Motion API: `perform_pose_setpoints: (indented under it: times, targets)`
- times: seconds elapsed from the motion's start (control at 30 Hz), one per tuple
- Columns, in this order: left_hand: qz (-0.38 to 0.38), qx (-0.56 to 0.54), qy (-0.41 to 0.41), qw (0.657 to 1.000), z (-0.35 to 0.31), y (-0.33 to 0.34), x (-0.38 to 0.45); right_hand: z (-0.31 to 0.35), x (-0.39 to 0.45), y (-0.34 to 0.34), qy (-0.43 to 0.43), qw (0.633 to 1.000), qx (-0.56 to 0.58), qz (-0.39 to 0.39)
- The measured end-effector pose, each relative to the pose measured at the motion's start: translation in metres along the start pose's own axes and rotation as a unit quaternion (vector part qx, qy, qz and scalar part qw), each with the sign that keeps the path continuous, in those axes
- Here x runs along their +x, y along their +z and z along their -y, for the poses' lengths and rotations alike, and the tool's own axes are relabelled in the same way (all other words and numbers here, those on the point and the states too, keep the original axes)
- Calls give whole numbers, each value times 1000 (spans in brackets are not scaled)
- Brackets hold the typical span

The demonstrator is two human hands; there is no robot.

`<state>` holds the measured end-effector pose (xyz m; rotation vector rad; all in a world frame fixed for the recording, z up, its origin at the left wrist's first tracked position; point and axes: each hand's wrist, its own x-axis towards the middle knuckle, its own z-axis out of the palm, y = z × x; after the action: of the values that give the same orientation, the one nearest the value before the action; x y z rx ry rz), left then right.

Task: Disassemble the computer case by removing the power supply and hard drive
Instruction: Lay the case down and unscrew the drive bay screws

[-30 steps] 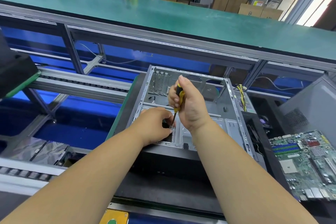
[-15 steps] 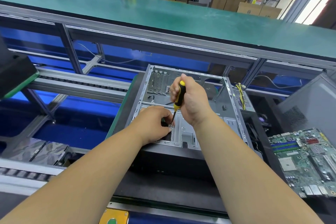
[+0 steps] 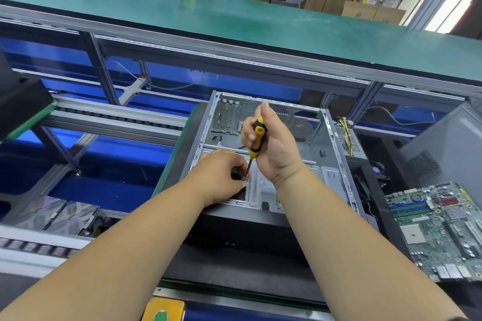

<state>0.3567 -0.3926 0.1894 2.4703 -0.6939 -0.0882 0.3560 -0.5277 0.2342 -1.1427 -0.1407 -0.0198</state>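
Head view: the computer case (image 3: 326, 164) lay open on its side, directly in front of the person. Right hand (image 3: 273, 148) was wrapped around the yellow-and-black screwdriver (image 3: 257, 138), held nearly upright over the case's near interior, tip down at a screw. Left hand (image 3: 221, 177) had its fingers curled at the tip, apparently pinching the screw; exact contact unclear. A motherboard (image 3: 438, 227) lay right of the case.
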Motion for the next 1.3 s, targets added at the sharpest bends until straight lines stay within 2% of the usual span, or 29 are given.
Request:
perform_pose_setpoints:
  times: [0.2, 0.3, 0.6, 1.0, 1.3]
  targets:
    - [0, 13, -1, 1000, 1, 0, 0, 5, 1, 5, 33, 994, -98, -25]
    - [5, 17, 0, 1000, 0, 0, 0, 9, 1, 7, 45, 995, -75, -44]
    - [-2, 14, 4, 1000, 1, 2, 0, 3, 0, 4, 27, 999, 19, -16]
    - [-2, 17, 4, 1000, 1, 1, 0, 7, -1, 2, 47, 998, -51, -9]
    - [0, 1, 1, 1000, 1, 1, 0, 2, -5, 5, 27, 999, 19, -1]
